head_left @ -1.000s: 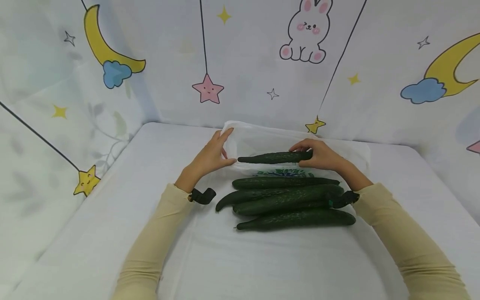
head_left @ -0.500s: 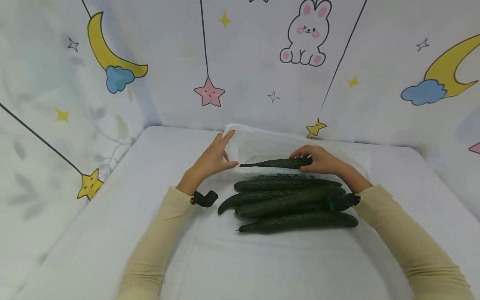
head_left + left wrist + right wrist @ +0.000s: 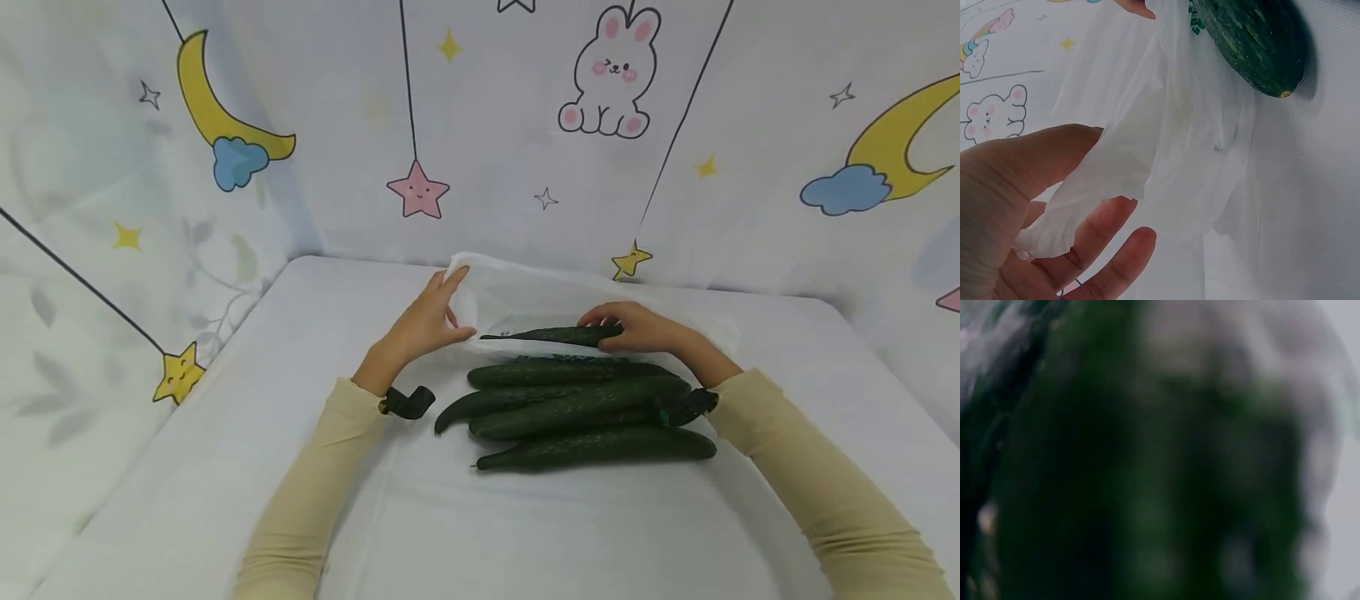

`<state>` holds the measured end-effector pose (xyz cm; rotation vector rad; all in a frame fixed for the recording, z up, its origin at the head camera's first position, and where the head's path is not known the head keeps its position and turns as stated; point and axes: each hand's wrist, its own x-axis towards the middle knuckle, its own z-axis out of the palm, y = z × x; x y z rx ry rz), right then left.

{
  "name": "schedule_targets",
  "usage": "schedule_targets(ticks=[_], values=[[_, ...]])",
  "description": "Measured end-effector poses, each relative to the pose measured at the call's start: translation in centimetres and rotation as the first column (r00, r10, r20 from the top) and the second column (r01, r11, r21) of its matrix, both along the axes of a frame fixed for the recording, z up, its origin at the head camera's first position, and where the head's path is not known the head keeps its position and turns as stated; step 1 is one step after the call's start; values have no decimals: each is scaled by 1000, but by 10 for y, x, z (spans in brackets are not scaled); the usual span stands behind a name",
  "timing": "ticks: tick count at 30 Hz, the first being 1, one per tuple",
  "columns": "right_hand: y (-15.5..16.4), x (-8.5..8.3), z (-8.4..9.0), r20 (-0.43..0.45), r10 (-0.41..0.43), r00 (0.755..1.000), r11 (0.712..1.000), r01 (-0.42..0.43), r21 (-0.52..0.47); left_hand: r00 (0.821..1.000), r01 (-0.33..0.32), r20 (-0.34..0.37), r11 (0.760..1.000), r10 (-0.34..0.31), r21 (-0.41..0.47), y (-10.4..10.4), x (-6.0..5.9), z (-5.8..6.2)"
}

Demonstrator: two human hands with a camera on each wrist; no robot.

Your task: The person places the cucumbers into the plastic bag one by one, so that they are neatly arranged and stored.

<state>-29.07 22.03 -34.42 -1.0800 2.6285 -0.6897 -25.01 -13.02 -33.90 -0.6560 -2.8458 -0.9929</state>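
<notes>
My left hand holds the left edge of the mouth of a white plastic bag, thumb and fingers spread apart. In the left wrist view, a bunched strip of the bag runs between thumb and fingers. My right hand grips a dark green cucumber by its right end, with thumb and fingers around it. That cucumber lies level inside the bag's mouth, its lower side hidden by the front edge. The right wrist view is mostly blurred dark green.
Several cucumbers lie side by side on the white-covered table, just in front of the bag. A cloth backdrop with printed moons, stars and a rabbit stands behind. Black straps circle both wrists.
My right hand has lowered the cucumber deeper into the bag's mouth, so less of it shows above the front edge. The left hand keeps its hold. The head view has shifted slightly.
</notes>
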Motion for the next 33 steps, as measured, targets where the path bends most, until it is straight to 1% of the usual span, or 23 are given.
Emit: schedule_targets(ticks=[5, 11, 18, 21, 28, 33], values=[[-1, 3, -2, 11, 2, 1000, 1000, -2, 17, 1000, 5, -9, 1000, -5, -2, 1, 1, -2], [1, 1, -3, -22, 11, 1000, 999, -10, 47, 1000, 9, -25, 1000, -9, 5, 2, 1, -2], [3, 2, -4, 2, -19, 1000, 998, 19, 57, 1000, 17, -25, 1000, -17, 9, 3, -1, -3], [2, 4, -4, -8, -22, 1000, 998, 23, 58, 1000, 20, -19, 1000, -20, 6, 2, -1, -5], [-2, 7, 1, -44, -15, 999, 999, 17, 39, 1000, 12, -22, 1000, -12, 4, 0, -1, -4], [-5, 9, 5, -51, -15, 999, 998, 18, 60, 1000, 15, -21, 1000, -15, 4, -1, -2, -4]])
